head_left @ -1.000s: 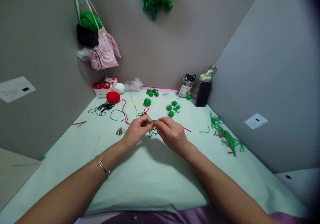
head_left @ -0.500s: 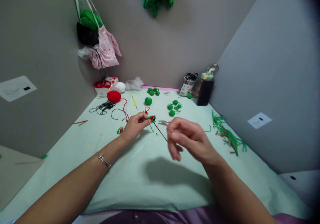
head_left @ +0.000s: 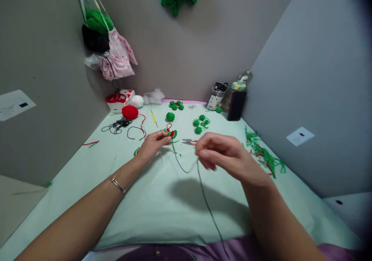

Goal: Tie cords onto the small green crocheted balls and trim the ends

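My left hand [head_left: 152,146] is closed on a small red and green crocheted piece [head_left: 172,133], held between thumb and fingers above the table. A dark strand [head_left: 179,163] trails from that piece toward the right. To the right, my right hand [head_left: 222,152] is closed in a pinch. A long black thread [head_left: 207,203] hangs from its fingertips to the table's front edge; whether a needle is also in the fingers, I cannot tell. Small thread snips [head_left: 188,141] lie just behind the right fingertips. A red loop [head_left: 169,126] sticks up behind the crocheted piece.
A yellow-handled hook [head_left: 154,116], a red yarn ball [head_left: 130,113] and tangled black cord [head_left: 117,126] lie at the left. Green balls [head_left: 198,130] sit behind the hands. Green and red scraps [head_left: 266,156] lie at the right, below a phone [head_left: 236,105] and a pen can [head_left: 215,98].
The black thread, earlier taut between the crocheted piece and my right hand, is now slack and hangs down from the right fingers. The right fingers have closed more. The view has shifted slightly.
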`<state>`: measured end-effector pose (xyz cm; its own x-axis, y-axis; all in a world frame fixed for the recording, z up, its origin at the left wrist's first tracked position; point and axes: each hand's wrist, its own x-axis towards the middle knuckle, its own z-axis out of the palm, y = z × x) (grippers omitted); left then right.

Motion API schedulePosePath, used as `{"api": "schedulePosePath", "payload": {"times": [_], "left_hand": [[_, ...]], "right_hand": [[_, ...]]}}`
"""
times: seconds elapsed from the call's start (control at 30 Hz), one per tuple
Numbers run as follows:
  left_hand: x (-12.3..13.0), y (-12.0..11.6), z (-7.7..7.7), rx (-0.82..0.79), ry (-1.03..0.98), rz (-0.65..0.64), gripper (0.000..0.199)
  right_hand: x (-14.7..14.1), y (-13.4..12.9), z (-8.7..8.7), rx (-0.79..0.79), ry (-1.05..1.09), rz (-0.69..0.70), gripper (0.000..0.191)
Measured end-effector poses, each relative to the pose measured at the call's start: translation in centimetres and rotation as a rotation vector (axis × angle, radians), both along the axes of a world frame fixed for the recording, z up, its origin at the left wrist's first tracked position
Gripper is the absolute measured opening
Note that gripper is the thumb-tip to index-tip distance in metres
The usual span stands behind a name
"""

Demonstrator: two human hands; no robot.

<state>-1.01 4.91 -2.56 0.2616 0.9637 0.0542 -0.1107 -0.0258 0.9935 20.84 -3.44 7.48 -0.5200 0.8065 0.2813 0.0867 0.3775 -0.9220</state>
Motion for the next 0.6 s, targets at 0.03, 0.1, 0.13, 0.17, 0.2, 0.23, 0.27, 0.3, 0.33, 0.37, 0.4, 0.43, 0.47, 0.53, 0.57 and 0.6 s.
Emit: {"api": "schedulePosePath", "payload": {"times": [0.03,0.1,0.13,0.17,0.2,0.23,0.27,0.3,0.33,0.37,0.4,0.43,0.47,0.53,0.57,0.6], "left_hand": [[0.0,-0.1,0.1,0.0,-0.002,-0.014,0.023],[0.1,-0.4,0.3,0.007,0.008,-0.031,0.023],[0.1,-0.5,0.5,0.009,0.016,-0.032,0.023],[0.1,-0.6,0.6,0.01,0.021,-0.03,0.022],[0.1,-0.7,0.7,0.013,0.024,-0.028,0.022],[0.1,-0.7,0.8,0.019,0.027,-0.029,0.022],[0.1,-0.7,0.9,0.025,0.03,-0.031,0.022],[0.0,-0.8,1.0,0.034,0.036,-0.034,0.022],[0.0,-0.8,1.1,0.045,0.044,-0.036,0.022],[0.1,-0.8,1.2,0.054,0.055,-0.035,0.022],[0.1,-0.8,1.2,0.059,0.067,-0.034,0.021],[0.1,-0.9,1.3,0.062,0.078,-0.031,0.021],[0.1,-1.0,1.4,0.064,0.087,-0.029,0.021],[0.1,-1.1,1.5,0.069,0.099,-0.031,0.021],[0.2,-1.2,1.6,0.074,0.105,-0.034,0.021],[0.2,-1.2,1.6,0.08,0.108,-0.036,0.021]], "right_hand": [[-0.6,0.7,-0.5,0.125,-0.118,-0.131,0.013],[-1.7,1.8,-1.9,0.365,-0.306,-0.347,0.014],[-2.1,2.3,-2.7,0.471,-0.401,-0.432,0.014],[-2.5,2.7,-3.4,0.569,-0.495,-0.516,0.016],[-2.7,2.9,-4.1,0.647,-0.584,-0.567,0.018],[-2.8,3.1,-4.6,0.707,-0.657,-0.6,0.019],[-2.9,3.2,-5.1,0.75,-0.711,-0.616,0.02],[-2.9,3.3,-5.3,0.775,-0.748,-0.617,0.021],[-2.9,3.3,-5.4,0.788,-0.768,-0.614,0.021],[-2.8,3.3,-5.5,0.793,-0.78,-0.611,0.022],[-2.8,3.3,-5.5,0.793,-0.789,-0.609,0.022],[-2.8,3.2,-5.4,0.792,-0.795,-0.606,0.022],[-2.8,3.2,-5.4,0.79,-0.8,-0.602,0.022],[-2.9,3.2,-5.4,0.788,-0.807,-0.594,0.021],[-3.0,3.2,-5.3,0.787,-0.813,-0.588,0.021],[-3.0,3.2,-5.3,0.784,-0.819,-0.583,0.021]]}}
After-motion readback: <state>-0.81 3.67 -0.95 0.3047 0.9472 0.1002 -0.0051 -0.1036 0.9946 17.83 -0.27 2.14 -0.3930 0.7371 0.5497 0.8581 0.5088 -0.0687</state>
